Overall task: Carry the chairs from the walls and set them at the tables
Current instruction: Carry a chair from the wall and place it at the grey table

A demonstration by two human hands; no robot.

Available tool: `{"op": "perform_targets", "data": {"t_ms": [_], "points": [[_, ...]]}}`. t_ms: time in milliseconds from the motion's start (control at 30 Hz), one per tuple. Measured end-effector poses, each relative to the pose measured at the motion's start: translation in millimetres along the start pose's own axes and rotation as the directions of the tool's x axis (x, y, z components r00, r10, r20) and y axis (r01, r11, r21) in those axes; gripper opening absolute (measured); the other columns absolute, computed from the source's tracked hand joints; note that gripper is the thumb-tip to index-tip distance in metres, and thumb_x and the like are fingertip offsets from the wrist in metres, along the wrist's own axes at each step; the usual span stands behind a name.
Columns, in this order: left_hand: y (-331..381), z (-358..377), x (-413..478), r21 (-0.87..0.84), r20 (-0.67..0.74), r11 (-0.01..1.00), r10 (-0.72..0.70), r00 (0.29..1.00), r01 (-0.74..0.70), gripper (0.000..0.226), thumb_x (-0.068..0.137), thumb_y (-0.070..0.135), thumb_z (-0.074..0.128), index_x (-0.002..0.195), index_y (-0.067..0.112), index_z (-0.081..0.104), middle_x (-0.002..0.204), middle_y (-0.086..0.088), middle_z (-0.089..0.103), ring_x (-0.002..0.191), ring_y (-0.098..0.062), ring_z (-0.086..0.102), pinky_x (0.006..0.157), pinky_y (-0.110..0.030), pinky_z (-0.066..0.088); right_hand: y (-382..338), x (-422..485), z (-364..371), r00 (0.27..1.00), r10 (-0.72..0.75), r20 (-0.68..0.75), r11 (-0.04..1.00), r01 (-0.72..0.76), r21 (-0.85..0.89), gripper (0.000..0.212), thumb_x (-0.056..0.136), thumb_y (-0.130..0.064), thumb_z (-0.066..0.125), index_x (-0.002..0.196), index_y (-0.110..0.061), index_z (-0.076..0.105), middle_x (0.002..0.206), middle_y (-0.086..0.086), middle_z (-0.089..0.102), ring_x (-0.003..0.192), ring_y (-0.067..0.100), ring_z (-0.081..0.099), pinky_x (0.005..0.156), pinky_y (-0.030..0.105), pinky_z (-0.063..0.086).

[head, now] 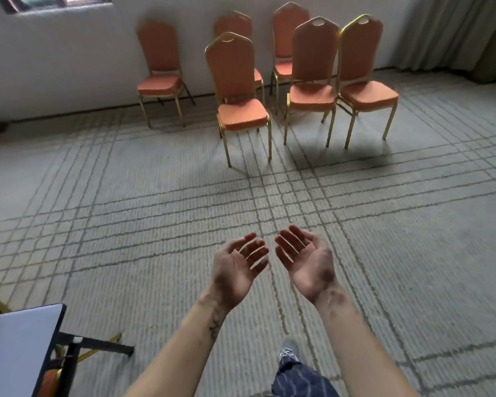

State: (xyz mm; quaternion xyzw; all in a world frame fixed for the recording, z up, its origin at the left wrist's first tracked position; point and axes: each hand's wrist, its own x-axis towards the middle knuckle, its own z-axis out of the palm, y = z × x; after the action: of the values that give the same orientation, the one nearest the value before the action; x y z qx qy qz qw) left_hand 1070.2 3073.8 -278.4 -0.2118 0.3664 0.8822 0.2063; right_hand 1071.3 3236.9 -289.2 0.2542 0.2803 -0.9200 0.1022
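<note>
Several orange padded chairs with gold metal frames stand near the far white wall. The nearest chair (239,96) stands out on the carpet, facing me. Right of it are a second chair (312,84) and a third chair (364,81), side by side. One chair (159,73) stands apart at the left against the wall. My left hand (238,267) and my right hand (305,260) are held out in front of me, palms up, fingers relaxed, holding nothing. Both are well short of the chairs.
A grey table corner (23,339) on a black frame is at the lower left, with part of an orange chair (50,379) under it. Grey carpet (126,210) with a line pattern lies between me and the chairs. Curtains (441,30) hang at the far right.
</note>
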Motion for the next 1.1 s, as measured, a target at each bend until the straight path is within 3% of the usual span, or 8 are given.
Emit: {"op": "perform_targets", "data": {"t_ms": [233,633,867,1100], "points": [[90,47,108,-0.067,-0.058,0.989,0.127,0.990,-0.130,0.025,0.096,0.021,0.050,0.113,0.009,0.063,0.099,-0.010,0.067,0.091,-0.026,0.065,0.085,-0.037,0.047,-69,137,90,0.992,0.085,0.089,0.989,-0.073,-0.130,0.029,0.099,-0.026,0.048,0.114,-0.009,0.065,0.104,0.010,0.073,0.097,0.024,0.070,0.093,0.036,0.050],[271,38,344,-0.163,-0.135,0.972,0.148,0.980,-0.169,0.024,0.094,0.021,0.052,0.109,0.008,0.065,0.097,-0.010,0.068,0.087,-0.024,0.066,0.080,-0.036,0.048,-93,398,243,0.986,0.156,0.057,0.966,-0.140,-0.217,0.027,0.098,-0.024,0.048,0.112,-0.010,0.066,0.102,0.009,0.073,0.095,0.024,0.069,0.089,0.035,0.051],[426,67,472,-0.072,-0.045,0.979,0.189,0.981,-0.192,0.028,0.095,0.022,0.051,0.115,0.007,0.062,0.098,-0.010,0.068,0.090,-0.024,0.065,0.084,-0.036,0.050,-128,532,374,0.987,0.095,0.126,0.972,-0.064,-0.226,0.030,0.099,-0.025,0.050,0.118,-0.008,0.065,0.109,0.012,0.072,0.102,0.026,0.069,0.094,0.038,0.052],[519,81,597,-0.099,-0.061,0.978,0.177,0.982,-0.182,0.026,0.096,0.022,0.050,0.113,0.007,0.064,0.098,-0.011,0.067,0.087,-0.024,0.065,0.080,-0.035,0.049,-152,677,447,0.987,0.121,0.105,0.973,-0.098,-0.208,0.031,0.099,-0.025,0.050,0.120,-0.008,0.064,0.107,0.011,0.072,0.102,0.026,0.068,0.094,0.038,0.052]]}}
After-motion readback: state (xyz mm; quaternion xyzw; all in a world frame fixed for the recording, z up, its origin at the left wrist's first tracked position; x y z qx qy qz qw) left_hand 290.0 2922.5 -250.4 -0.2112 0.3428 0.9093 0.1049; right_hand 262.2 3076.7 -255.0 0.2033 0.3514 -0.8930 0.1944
